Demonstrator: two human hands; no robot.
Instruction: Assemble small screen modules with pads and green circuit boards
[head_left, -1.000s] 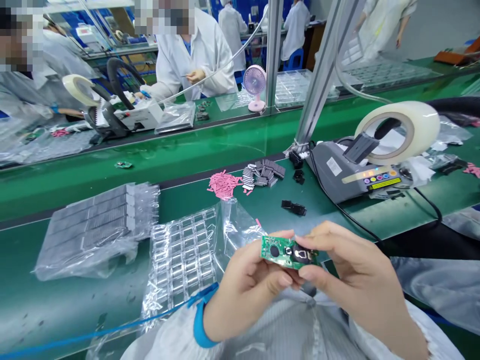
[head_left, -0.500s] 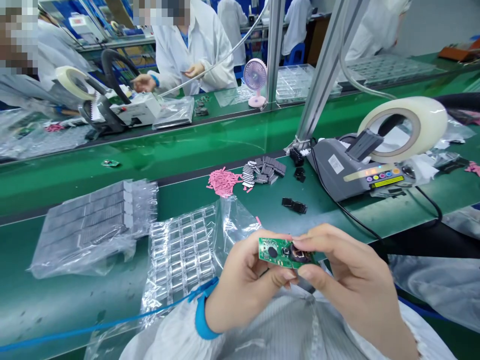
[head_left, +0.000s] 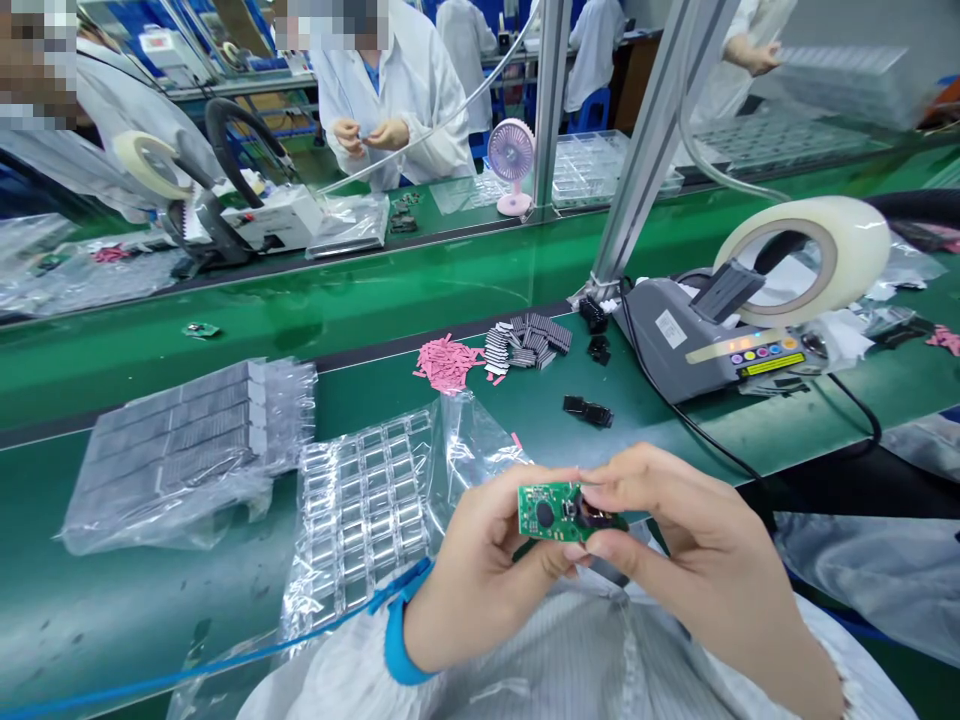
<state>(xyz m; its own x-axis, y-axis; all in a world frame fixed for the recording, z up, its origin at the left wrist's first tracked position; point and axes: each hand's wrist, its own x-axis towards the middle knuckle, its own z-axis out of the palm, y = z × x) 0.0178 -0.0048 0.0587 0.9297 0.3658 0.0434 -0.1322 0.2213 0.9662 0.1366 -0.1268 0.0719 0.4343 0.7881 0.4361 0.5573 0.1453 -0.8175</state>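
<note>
A small green circuit board with a round black blob and dark parts at its right end is held between both hands, low in front of my chest. My left hand grips its left side, the thumb along the lower edge. Fingers and thumb of my right hand pinch the right end and partly cover it. Left of my hands lies a clear plastic tray with rows of pockets, beside a crumpled clear bag. Small black pieces rest just beyond the hands.
Pink strips and striped grey strips lie by the bench's back edge. A grey tape dispenser stands right, its cable trailing forward. Bagged flat trays sit left. Another board lies on the green belt. Co-workers work beyond.
My hands stay nearly in place, the board tilting slightly between them. The loose board on the belt has shifted left. Across the belt, a co-worker's hands came together; at upper right, a person now carries clear trays.
</note>
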